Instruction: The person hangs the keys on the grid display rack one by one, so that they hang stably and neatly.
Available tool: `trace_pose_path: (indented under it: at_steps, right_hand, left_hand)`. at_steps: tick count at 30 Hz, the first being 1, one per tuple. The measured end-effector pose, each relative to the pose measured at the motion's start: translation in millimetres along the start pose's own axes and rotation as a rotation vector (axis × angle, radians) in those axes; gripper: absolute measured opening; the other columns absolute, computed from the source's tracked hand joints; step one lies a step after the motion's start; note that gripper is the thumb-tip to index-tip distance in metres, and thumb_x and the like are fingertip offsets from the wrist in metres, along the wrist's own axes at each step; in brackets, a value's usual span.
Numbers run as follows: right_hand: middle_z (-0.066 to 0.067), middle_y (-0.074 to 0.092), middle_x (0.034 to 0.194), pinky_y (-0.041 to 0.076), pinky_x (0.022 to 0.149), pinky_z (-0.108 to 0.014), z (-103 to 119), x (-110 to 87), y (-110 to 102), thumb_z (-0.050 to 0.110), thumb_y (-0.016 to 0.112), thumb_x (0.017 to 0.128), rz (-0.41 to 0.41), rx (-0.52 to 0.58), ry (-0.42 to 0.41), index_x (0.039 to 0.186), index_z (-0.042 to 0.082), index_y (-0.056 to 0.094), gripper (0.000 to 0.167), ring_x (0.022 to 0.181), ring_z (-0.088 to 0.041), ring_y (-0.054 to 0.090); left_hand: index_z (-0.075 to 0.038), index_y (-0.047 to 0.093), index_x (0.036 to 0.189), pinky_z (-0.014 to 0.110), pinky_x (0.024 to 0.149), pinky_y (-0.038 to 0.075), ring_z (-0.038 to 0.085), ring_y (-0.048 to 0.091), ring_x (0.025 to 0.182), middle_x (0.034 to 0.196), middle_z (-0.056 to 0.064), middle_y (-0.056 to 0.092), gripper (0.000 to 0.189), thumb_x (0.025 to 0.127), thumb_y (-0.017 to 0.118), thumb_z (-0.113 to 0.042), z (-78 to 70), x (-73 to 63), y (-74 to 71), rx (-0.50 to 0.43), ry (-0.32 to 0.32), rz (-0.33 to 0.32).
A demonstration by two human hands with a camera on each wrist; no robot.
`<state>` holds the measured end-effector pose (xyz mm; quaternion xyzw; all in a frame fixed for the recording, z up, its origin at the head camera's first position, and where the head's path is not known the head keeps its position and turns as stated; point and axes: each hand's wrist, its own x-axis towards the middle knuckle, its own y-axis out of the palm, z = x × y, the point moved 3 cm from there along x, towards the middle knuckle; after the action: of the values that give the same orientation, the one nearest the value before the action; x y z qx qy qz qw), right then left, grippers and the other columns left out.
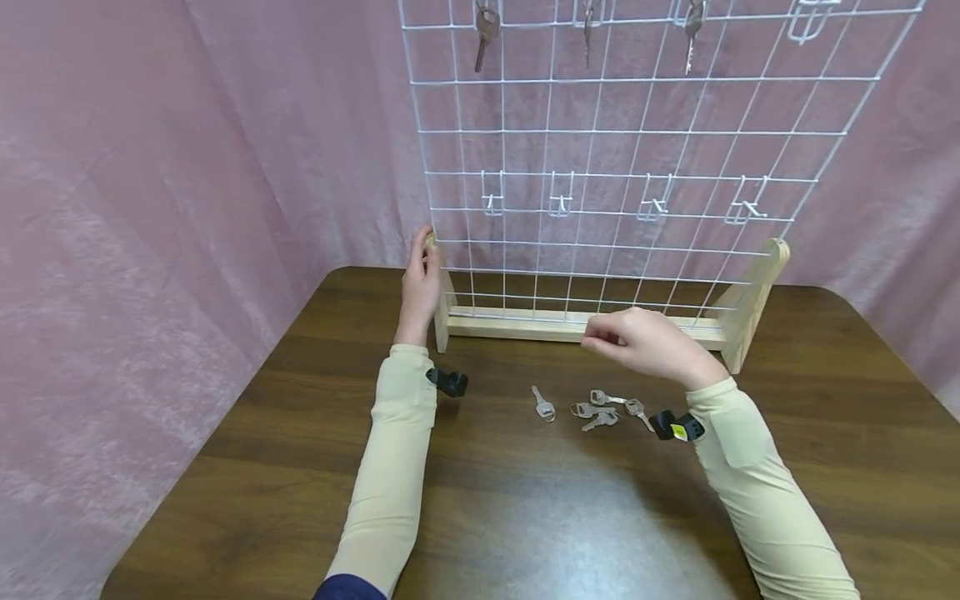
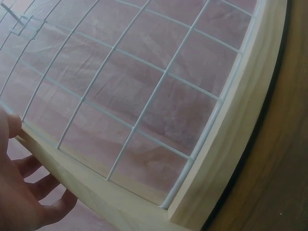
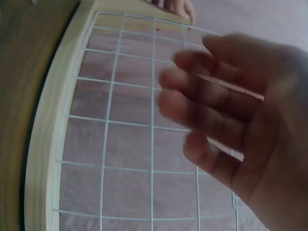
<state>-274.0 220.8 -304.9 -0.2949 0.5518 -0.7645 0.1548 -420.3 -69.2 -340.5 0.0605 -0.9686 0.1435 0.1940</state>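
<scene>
No lettering, numbers or signs can be read.

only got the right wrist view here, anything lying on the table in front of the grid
Observer: Yes, one key lies by itself, to the left of a small cluster of keys.
Operator: any hanging up
Observer: Three hanging keys, side by side near the top of the head view.
Operator: and the row below those
Observer: Four hooks on the grid, none with anything hanging from it.
</scene>
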Motion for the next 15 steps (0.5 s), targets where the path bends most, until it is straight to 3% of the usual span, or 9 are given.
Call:
trace_pose_path:
  at_steps: [6, 15]
  right_hand:
    - [0.013, 0.058, 0.073, 0.043, 0.063, -0.023, 4, 6.2, 20, 0.015, 0.063, 0.093, 0.087, 0.056, -0.136, 0.081, 0.021, 0.064, 0.013, 0.064, 0.001, 0.047]
    - [0.016, 0.052, 0.067, 0.041, 0.060, -0.020, -3, 8.9, 54, 0.017, 0.065, 0.090, 0.258, 0.089, -0.081, 0.077, 0.022, 0.060, 0.015, 0.062, 0.002, 0.046]
  left_hand:
    - [-0.035, 0.033, 0.148, 0.052, 0.097, 0.044, 0.032, 0.053, 0.118, 0.144, 0.013, 0.049, 0.043, 0.105, 0.035, -0.038, -1.2, 2.0, -1.7, 0.009, 0.002, 0.001]
    - [-0.036, 0.034, 0.147, 0.051, 0.093, 0.044, 0.032, 0.054, 0.110, 0.143, 0.014, 0.049, 0.042, 0.105, 0.035, -0.038, 1.3, -0.5, 1.2, 0.005, -0.004, -0.006]
